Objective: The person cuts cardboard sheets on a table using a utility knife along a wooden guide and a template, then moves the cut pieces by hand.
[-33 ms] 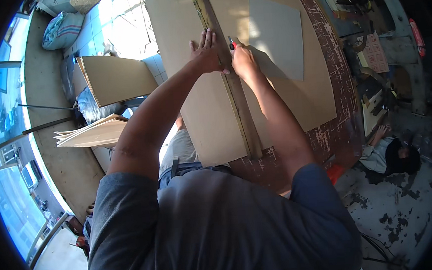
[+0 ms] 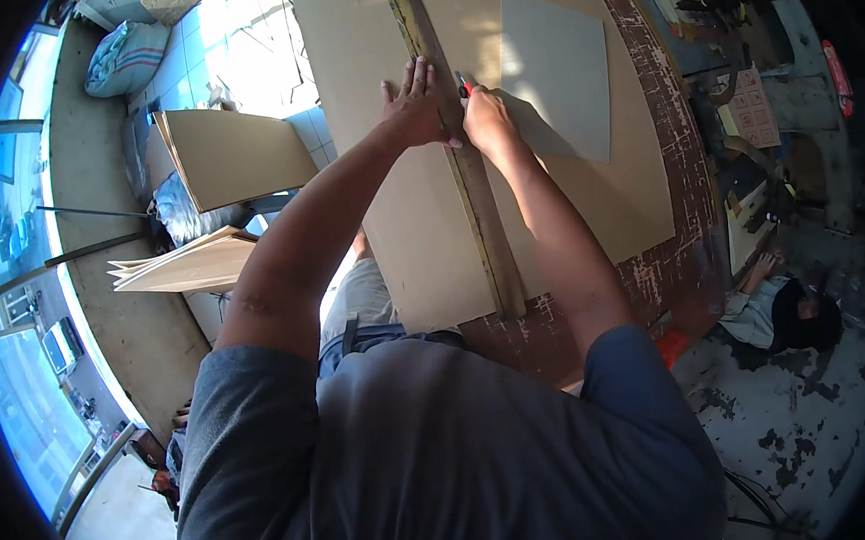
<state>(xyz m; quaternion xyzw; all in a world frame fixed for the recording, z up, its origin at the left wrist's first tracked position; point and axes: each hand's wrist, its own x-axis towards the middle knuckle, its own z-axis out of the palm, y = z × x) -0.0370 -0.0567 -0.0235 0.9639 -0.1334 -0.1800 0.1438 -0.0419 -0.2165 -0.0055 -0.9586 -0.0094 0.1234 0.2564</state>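
Observation:
A large brown cardboard sheet [image 2: 405, 237] lies before me, with a long, worn straightedge [image 2: 481, 221] running lengthwise across it. My left hand [image 2: 411, 111] presses down on the straightedge, fingers and thumb spread. Just right of that edge, my right hand [image 2: 490, 125] is closed round a red-handled utility knife [image 2: 466, 87], its tip pointing away from me. Whether the blade touches the cardboard cannot be made out. To the right of the knife a smaller grey board [image 2: 560, 80] rests on the cardboard, partly in shadow.
Under the cardboard is a scuffed dark-red tabletop [image 2: 654, 280]. Folded cardboard [image 2: 234, 158] and a stack of sheets [image 2: 186, 265] stand at left. A stuffed sack [image 2: 125, 59] sits far left. Machinery [image 2: 805, 73] occupies the right, with another person [image 2: 802, 311] below it.

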